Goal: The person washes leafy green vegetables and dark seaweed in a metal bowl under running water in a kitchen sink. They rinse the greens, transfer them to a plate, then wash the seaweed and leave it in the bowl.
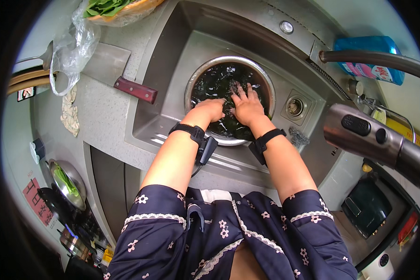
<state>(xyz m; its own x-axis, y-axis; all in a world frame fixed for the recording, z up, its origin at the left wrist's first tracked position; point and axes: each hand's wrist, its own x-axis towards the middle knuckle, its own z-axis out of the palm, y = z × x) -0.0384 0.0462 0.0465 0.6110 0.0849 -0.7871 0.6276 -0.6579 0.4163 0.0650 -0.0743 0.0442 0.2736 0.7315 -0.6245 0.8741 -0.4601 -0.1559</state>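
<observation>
A round metal basin (272, 87) stands in the stainless steel sink (175, 77), filled with water and dark green leafy matter (213, 82). My left hand (211, 109) is at the basin's near left part, fingers curled down into the water; whether they grip anything is hidden. To its right, my right hand (246, 105) has its fingers spread, the tips at the wet greens, with nothing seen held. Both wrists wear black straps with small devices.
A cleaver (136, 90) lies on the left counter, its handle jutting over the sink rim. Near it is a plastic bag (78, 45). The faucet's spray head (364, 131) reaches in from the right, by the drain (295, 106) and a steel scourer (298, 137). A blue detergent bottle (371, 59) stands behind.
</observation>
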